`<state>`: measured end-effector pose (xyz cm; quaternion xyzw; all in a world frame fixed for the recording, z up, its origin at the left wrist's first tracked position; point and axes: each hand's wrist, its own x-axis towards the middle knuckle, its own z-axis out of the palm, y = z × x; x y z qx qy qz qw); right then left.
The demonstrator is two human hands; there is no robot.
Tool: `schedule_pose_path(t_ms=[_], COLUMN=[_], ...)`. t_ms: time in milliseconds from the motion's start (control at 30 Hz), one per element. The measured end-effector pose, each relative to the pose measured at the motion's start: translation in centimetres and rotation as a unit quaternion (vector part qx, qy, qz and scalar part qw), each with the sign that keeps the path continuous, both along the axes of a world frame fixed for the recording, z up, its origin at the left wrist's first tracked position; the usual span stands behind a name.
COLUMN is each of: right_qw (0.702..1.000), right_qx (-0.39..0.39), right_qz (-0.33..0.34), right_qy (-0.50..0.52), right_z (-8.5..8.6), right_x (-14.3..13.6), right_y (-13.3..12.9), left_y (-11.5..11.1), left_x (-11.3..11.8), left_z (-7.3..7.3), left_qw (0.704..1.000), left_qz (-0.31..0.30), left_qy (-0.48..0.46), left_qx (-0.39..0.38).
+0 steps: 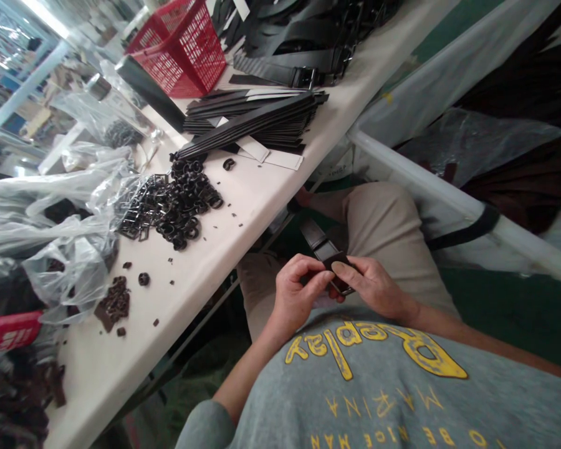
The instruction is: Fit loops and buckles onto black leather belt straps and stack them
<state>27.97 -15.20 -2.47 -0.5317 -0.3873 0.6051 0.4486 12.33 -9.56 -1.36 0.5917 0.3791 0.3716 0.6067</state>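
Over my lap, both hands hold a dark belt (313,233) at its buckle end. The metal frame of the buckle (345,289) shows just under my fingers. My left hand (297,288) is closed, thumb and fingertips pinching the belt from the left side. From the other side my right hand (376,288) grips it, with the thumb pressed on top of the dark strap. The strap runs up and away between my knees, where its far part is hard to make out. My fingertips hide part of the buckle.
On the white table (243,249) to my left lie a heap of black belt loops (187,206), metal buckles (143,209), stacked dark straps (262,121) and brown scraps (116,302). A red basket (180,47) and plastic bags (70,249) stand farther off. A pale rail (439,190) slopes down on the right.
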Motion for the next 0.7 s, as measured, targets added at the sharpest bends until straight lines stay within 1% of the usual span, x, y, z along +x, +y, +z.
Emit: schedule_pose_path(t_ms=[100, 267, 333, 433, 500, 567, 633, 700], right_qw=[1.000, 0.998, 0.997, 0.994, 0.993, 0.992, 0.992, 0.989], right_qx=[0.006, 0.030, 0.044, 0.057, 0.064, 0.066, 0.064, 0.064], right_qz=[0.002, 0.022, 0.026, 0.022, 0.019, 0.020, 0.034, 0.052], right_qy=[-0.004, -0.044, -0.061, -0.092, -0.103, -0.105, -0.105, -0.121], right_z=[-0.1, 0.0, 0.0, 0.0, 0.1, 0.1, 0.2, 0.3], right_x=[-0.1, -0.2, -0.2, 0.0, 0.1, 0.1, 0.1, 0.0], right_y=[-0.1, -0.2, -0.2, -0.1, -0.2, -0.2, -0.3, -0.4], left_y=[-0.4, -0.8, -0.9, -1.1, -1.2, -1.2, -0.9, -0.5], left_x=[0.3, 0.2, 0.2, 0.4, 0.6, 0.8, 1.1, 1.4], left_z=[-0.2, -0.6, -0.6, -0.7, -1.0, -1.2, -1.2, -1.0], left_qw=[0.999, 0.998, 0.996, 0.994, 0.989, 0.973, 0.943, 0.911], left_qz=[0.004, 0.038, 0.041, 0.042, 0.054, 0.063, 0.058, 0.050], left_qy=[-0.008, 0.029, 0.032, 0.012, -0.023, -0.082, -0.146, -0.194], left_qx=[-0.039, -0.048, -0.068, -0.105, -0.139, -0.207, -0.294, -0.361])
